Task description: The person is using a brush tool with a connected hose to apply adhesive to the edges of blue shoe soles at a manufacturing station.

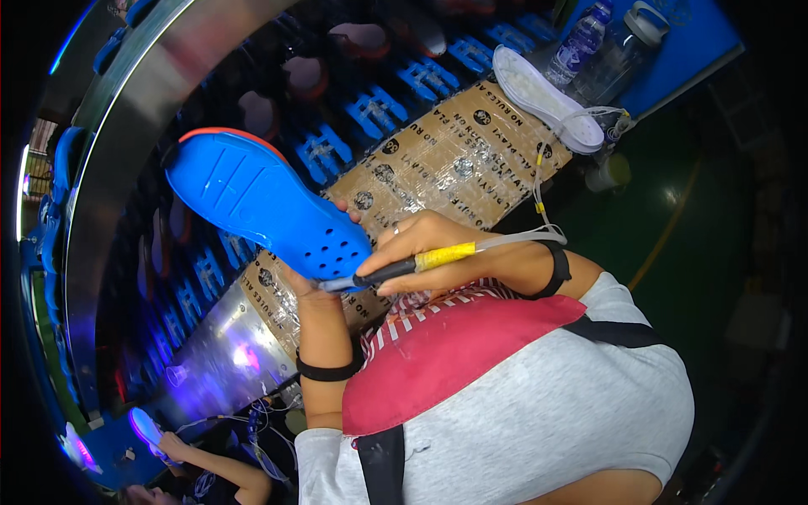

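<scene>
My left hand (300, 283) grips a large blue shoe sole (252, 194) near its perforated end, from below; fingertips show past the far edge. The sole is tilted, with grooves across its wide part, several small holes at the near end and an orange-red rim at the far end. My right hand (421, 240) is closed around a tube-fed brush (396, 271) with a black grip and yellow tape. The brush's pale tip lies at the sole's near edge, beside my left hand. A clear hose (522, 236) runs from its back end past my right wrist.
Beneath my hands is a bench covered with taped brown cardboard (438, 160). A white sole (539, 97) lies at its far right, next to a bottle (581, 42) and a clear jug (627, 50). Blue racks (374, 109) holding shoe parts line the far side. A co-worker's hand (175, 448) holds another sole.
</scene>
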A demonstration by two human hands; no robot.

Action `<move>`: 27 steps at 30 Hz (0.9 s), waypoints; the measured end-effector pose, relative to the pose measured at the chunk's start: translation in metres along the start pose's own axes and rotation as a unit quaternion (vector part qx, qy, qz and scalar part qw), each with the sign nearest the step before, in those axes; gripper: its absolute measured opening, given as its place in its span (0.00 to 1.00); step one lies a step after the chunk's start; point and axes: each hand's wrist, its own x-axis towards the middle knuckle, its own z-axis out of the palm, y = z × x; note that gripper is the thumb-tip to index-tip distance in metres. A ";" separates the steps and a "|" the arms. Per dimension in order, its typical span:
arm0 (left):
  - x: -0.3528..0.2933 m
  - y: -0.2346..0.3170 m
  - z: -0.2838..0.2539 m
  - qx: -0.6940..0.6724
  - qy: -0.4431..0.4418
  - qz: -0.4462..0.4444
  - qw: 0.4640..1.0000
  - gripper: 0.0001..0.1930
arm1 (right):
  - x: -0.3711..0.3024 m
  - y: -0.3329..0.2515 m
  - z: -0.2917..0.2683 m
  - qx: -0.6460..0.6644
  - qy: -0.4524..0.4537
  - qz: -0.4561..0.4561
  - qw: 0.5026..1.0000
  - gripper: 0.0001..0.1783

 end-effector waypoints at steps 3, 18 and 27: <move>-0.002 0.019 -0.011 0.079 -0.019 -0.039 0.996 0.41 | 0.004 -0.009 -0.013 0.001 -0.121 0.050 0.991 0.15; 0.026 0.052 0.020 0.313 0.063 -0.321 0.891 0.25 | 0.010 0.013 -0.003 -0.153 -0.107 -0.153 0.970 0.13; 0.034 0.061 0.020 0.404 0.053 -0.406 0.818 0.21 | 0.010 0.017 0.002 -0.158 -0.097 -0.173 0.967 0.11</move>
